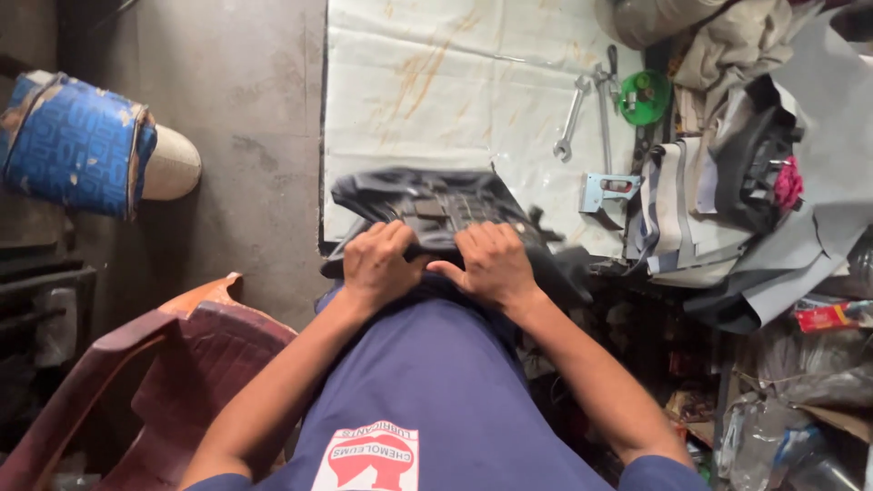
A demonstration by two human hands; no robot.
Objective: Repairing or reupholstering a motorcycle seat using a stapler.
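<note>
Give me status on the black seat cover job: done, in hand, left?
Done: black cover is draped over the seat base on the white sheet. In hand: left hand and right hand both press and grip its near edge. Left: stapler and spanner lie untouched; fastening not visible.

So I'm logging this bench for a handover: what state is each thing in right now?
Left hand: closed, gripping the dark cover.
Right hand: closed, gripping it too.
Dark cover: crumpled, lying at the sheet's near edge.
White sheet: spread flat, stained.
Spanner: lying flat, untouched.
Staple gun: lying on the sheet, untouched.
Green tub: lidless.
Red plastic chair: unoccupied.
</note>
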